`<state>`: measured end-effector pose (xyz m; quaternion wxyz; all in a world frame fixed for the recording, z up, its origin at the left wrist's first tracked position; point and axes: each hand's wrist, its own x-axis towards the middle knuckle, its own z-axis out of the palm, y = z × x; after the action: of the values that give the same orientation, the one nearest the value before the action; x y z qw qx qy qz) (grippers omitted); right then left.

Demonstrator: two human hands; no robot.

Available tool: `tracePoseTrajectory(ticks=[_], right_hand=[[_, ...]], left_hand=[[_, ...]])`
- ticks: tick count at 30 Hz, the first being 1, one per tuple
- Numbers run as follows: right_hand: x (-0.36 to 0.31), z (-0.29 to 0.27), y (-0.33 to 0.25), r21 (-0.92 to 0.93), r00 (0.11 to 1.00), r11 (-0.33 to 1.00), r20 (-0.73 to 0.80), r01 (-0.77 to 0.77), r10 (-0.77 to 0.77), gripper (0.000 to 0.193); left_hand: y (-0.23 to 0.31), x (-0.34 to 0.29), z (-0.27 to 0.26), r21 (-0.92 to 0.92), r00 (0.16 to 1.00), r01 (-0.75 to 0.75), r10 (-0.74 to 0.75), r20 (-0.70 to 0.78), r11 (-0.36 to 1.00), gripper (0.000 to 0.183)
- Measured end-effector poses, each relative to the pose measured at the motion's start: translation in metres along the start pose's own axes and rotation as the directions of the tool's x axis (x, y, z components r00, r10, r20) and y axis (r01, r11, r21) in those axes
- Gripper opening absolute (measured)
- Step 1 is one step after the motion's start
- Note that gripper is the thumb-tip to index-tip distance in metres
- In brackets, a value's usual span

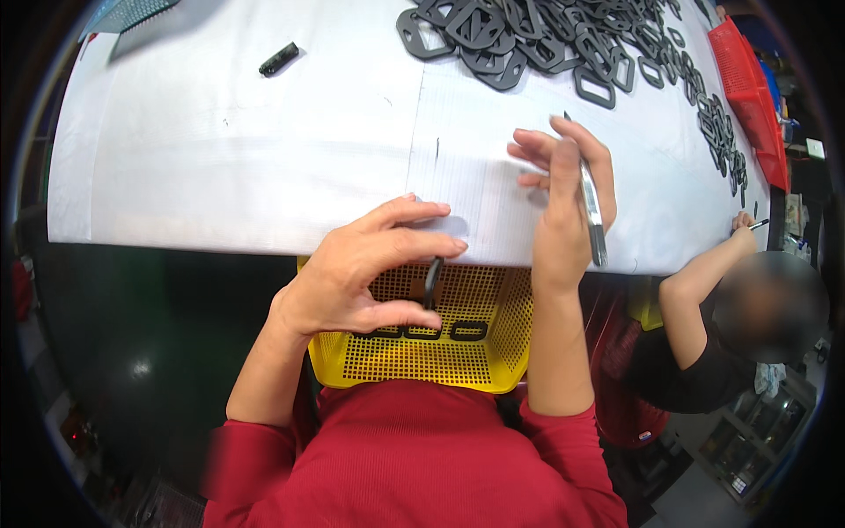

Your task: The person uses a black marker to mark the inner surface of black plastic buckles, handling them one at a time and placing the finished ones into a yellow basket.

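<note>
Holding thin black plastic-looking piece [431,283] edge-on between thumb and fingertips of left hand [356,268], above yellow perforated plastic basket [414,363] | Gripping silver-and-black pen-shaped tool [591,204] in right hand [568,194], beyond basket's right corner

Left of and beyond the grip lie a short black cylinder [279,59] and, farther, a blue perforated basket [141,16]; well right, a red basket [746,97] and a co-worker [682,374].

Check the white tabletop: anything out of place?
Yes: a short black cylindrical object lies toward the far left, well apart from the heaped flat dark-grey loops. A thin dark mark also streaks the tabletop.
</note>
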<state>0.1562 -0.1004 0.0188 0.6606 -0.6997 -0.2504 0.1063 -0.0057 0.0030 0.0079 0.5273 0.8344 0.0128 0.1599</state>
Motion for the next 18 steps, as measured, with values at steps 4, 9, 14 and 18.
tracePoseTrajectory(ticks=[4, 9, 14, 18], right_hand=[[0.047, 0.004, 0.011, -0.352, 0.900, 0.829, 0.188, 0.435, -0.393, 0.016], [0.084, 0.023, 0.016, -0.501, 0.740, 0.547, 0.400, 0.671, -0.541, 0.023], [0.104, 0.025, 0.016, -0.498, 0.522, 0.227, 0.603, 0.837, -0.603, 0.018], [0.074, 0.020, -0.007, -0.274, 0.806, 0.768, 0.331, 0.579, -0.490, 0.017]], left_hand=[[0.007, 0.007, -0.006, 0.065, 0.995, -0.067, 0.062, 0.073, 0.996, 0.049], [0.004, 0.004, -0.002, 0.003, 0.999, -0.036, 0.036, 0.002, 0.999, 0.039], [0.002, 0.004, -0.002, -0.051, 0.999, 0.003, -0.005, -0.044, 0.999, 0.034], [0.004, -0.002, -0.002, -0.561, 0.928, 0.222, -0.349, -0.128, 0.797, 0.033]])
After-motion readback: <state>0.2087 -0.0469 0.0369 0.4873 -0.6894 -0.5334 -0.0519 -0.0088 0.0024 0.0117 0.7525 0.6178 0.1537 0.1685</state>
